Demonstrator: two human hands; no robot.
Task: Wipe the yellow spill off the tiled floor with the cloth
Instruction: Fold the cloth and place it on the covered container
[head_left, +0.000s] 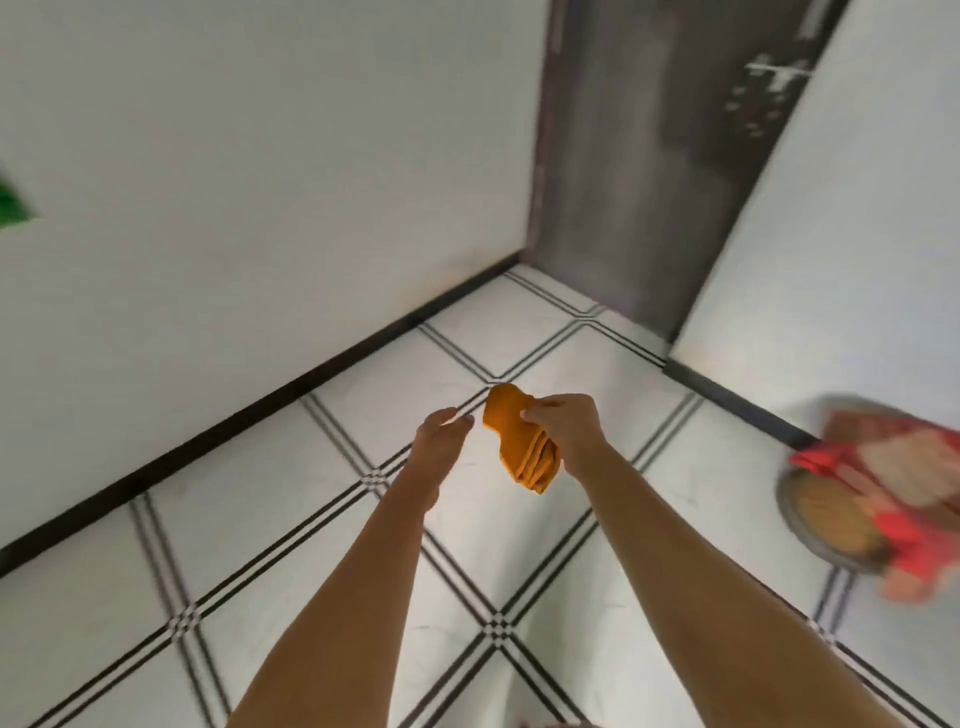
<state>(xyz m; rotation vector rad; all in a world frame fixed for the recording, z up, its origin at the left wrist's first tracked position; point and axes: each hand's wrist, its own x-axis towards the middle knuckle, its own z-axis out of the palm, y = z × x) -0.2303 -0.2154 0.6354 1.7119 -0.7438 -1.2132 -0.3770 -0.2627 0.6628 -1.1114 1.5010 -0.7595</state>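
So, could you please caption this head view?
Right hand holds folded orange cloth above tiled floor, left hand open beside it.

Soft matt orange cloth (522, 439); glossy smooth white floor tiles (519, 332); dark matt door (649, 156).

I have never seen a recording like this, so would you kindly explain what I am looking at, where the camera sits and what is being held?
There is no machine here: a person wears one wide-angle camera on the head, looking down at their own bare arms. The right hand grips a folded orange cloth, held above the white tiled floor with black lines. The left hand is open beside the cloth, not touching it. A dark grey door stands at the back. At the right lies a blurred round tray with something red on it. No yellow spill shows in this picture.
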